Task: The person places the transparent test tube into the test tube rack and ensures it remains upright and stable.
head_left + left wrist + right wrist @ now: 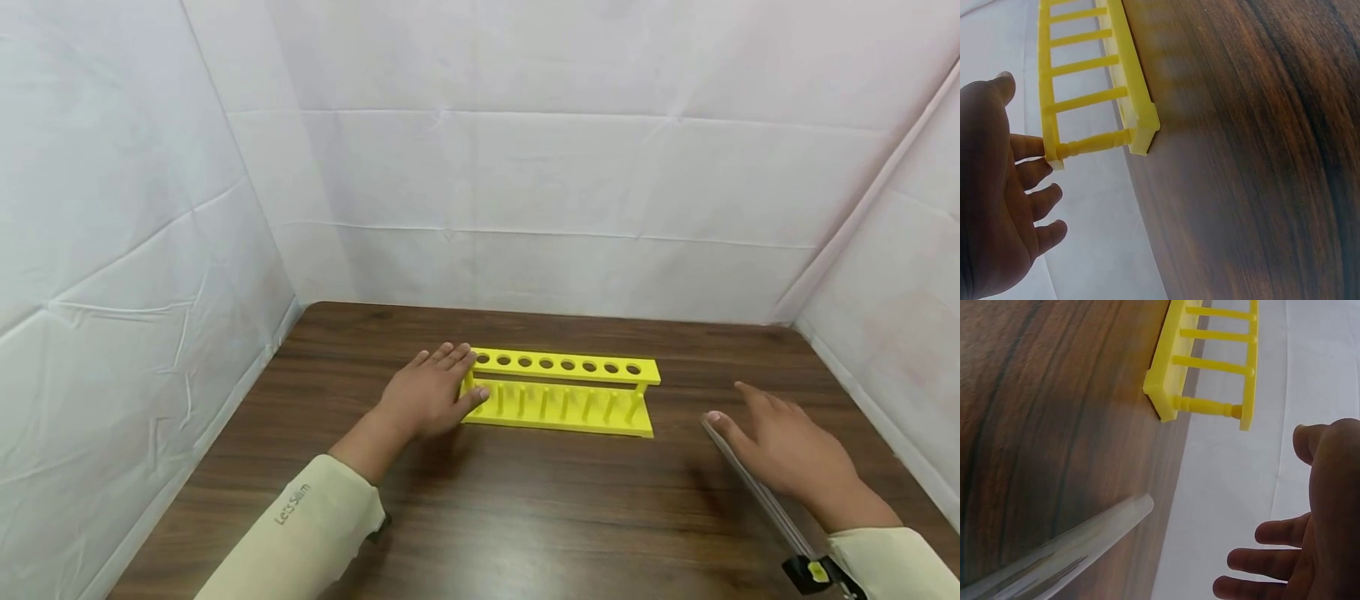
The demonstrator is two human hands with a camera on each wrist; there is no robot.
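A yellow test tube rack [558,425] stands upright on the wooden table, with a row of round holes along its top bar and a row of pegs on its base. At its left end is my left hand [426,392], fingers extended at the top bar and thumb out over the front; in the left wrist view the fingertips [1036,169] meet the bar's corner. My right hand [795,446] hovers right of the rack, apart from it, its fingers relaxed and holding nothing. Below that hand lies a clear tube [1085,550], its far end pointing toward the rack.
Dark wood grain covers the table [570,517]. White cloth walls [525,167] enclose it at the back, left and right. A black strap piece with a yellow-green spot [817,572] sits at the right wrist.
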